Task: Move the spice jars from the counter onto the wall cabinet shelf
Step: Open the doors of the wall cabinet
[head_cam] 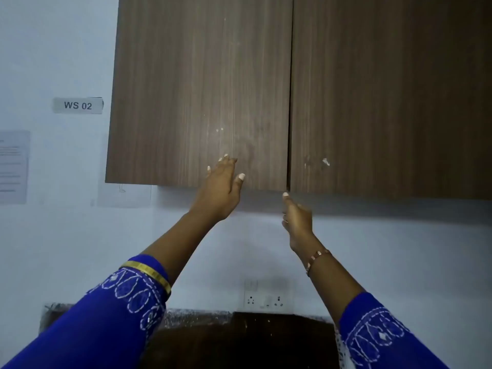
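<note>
A brown wood-grain wall cabinet fills the upper part of the head view, with its left door (202,89) and right door (386,97) both closed. My left hand (222,186) is raised with straight fingers against the lower part of the left door. My right hand (296,219) reaches up to the bottom edge of the doors at the centre seam, one fingertip touching the lower corner. Neither hand holds anything. No spice jars are in view, and the shelf is hidden behind the doors.
A dark counter (239,339) lies low in the view between my blue sleeves. A white wall socket (266,300) sits just above it. On the pale wall at the left hang a "WS 02" label (77,105) and a paper sheet (13,166).
</note>
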`<state>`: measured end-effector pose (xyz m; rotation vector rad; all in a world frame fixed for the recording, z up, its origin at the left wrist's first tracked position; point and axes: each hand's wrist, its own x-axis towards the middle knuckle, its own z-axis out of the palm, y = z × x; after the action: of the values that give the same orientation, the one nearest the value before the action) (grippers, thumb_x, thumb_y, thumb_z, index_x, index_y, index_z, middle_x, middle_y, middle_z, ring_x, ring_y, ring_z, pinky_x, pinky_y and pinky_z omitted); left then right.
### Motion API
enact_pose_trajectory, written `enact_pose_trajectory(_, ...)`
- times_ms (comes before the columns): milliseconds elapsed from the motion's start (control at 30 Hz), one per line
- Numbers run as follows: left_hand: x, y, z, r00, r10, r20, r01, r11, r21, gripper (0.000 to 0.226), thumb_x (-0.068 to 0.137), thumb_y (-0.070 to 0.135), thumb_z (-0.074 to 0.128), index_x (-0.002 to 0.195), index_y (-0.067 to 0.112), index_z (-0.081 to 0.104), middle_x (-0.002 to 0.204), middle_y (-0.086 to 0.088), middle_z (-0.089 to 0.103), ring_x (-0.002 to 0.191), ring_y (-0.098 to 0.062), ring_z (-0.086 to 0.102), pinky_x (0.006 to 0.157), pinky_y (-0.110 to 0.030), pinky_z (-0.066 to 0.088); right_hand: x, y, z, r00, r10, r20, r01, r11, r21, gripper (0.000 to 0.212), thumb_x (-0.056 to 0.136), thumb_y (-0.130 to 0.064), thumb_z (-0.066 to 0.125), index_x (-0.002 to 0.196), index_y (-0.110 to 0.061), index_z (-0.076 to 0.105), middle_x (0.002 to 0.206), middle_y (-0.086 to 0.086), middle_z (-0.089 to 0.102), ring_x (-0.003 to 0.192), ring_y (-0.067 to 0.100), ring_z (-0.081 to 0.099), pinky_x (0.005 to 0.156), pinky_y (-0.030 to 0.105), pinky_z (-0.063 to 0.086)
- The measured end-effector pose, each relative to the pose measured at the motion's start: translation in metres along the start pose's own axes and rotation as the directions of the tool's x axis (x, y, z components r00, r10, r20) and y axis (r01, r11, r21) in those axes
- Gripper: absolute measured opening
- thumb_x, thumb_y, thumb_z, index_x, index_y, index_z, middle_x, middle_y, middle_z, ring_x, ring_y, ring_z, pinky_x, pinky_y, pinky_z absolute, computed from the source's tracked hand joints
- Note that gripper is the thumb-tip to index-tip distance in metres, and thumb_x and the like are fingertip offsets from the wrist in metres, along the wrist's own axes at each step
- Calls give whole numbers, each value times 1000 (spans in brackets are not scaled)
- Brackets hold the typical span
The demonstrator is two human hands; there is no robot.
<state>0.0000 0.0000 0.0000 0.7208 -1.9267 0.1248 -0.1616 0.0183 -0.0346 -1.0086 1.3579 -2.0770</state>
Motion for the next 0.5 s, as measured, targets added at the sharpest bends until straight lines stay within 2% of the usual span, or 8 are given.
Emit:
enact_pose_trajectory(33, 5, -5, 2, 1000, -4, -10, 4, 1000, -10, 49, 100, 26, 29, 145, 7, 24, 156, -12, 19, 147, -20, 10, 118, -35, 1, 8, 1, 7, 1000, 17, 26, -19, 997, 70, 40, 90, -34, 57, 99, 5, 60, 72, 9, 45, 59, 18, 42, 84, 40, 53)
enact_pose_trajectory(67, 11, -10, 3, 1000, 2, -11, -2, 1000, -14, 49, 100, 25, 30, 145, 7, 24, 156, -12, 20, 147, -20, 10, 118, -35, 1, 18, 3, 12, 998, 44, 43, -49, 992, 117, 52, 90, -32, 58, 118, 10, 52, 86, 17, 57, 72, 29, 57, 99, 48, 47)
enact_pose_trajectory(100, 16, -16, 6, 1000, 0, -10, 0, 1000, -19, 49, 100, 25, 30, 145, 6, 24, 156, -12, 20, 147, -20, 11, 118, -35, 2, 23, 1, 18, 996, 69, 59, -78, 985, 156, 56, 90, -31, 58, 125, 11, 47, 108, 23, 61, 97, 39, 62, 105, 48, 41)
enact_pose_trajectory(133, 19, -19, 9, 1000, -3, 3, 3, 1000, -29, 49, 100, 25, 31, 145, 6, 25, 156, -12, 20, 147, -20, 11, 118, -35, 2, 28, -1, 23, 994, 76, 81, -91, 976, 198, 53, 90, -29, 58, 127, 8, 48, 123, 25, 57, 117, 41, 54, 107, 45, 41)
enact_pose_trajectory(167, 23, -23, 13, 1000, -1, 8, 1, 999, -44, 49, 100, 24, 31, 145, 6, 25, 156, -12, 21, 147, -20, 11, 118, -35, 3, 33, -2, 29, 991, 82, 107, -105, 968, 227, 49, 90, -28, 59, 126, 4, 51, 129, 25, 54, 125, 38, 48, 106, 41, 42)
enact_pose_trajectory(267, 32, -32, 19, 1000, 13, -2, -13, 997, -80, 49, 99, 23, 33, 145, 7, 26, 156, -11, 21, 146, -20, 12, 118, -33, 3, 49, -2, 43, 983, 87, 165, -142, 924, 356, 45, 90, -27, 59, 125, 0, 51, 131, 24, 52, 124, 33, 51, 104, 40, 41)
enact_pose_trajectory(400, 38, -36, 24, 1000, 25, 3, -25, 993, -113, 49, 99, 23, 33, 145, 8, 24, 156, -9, 20, 146, -18, 12, 118, -31, 3, 63, 0, 49, 972, 107, 207, -205, 819, 536, 48, 90, -28, 58, 130, -4, 46, 126, 23, 53, 118, 35, 53, 102, 42, 42)
enact_pose_trajectory(500, 40, -30, 25, 998, 56, 17, -54, 994, -95, 50, 99, 23, 34, 146, 9, 22, 156, -9, 19, 146, -18, 11, 118, -31, 3, 60, 5, 49, 978, 54, 203, -170, 772, 612, 46, 91, -24, 58, 129, -1, 47, 118, 20, 57, 103, 31, 59, 96, 40, 46)
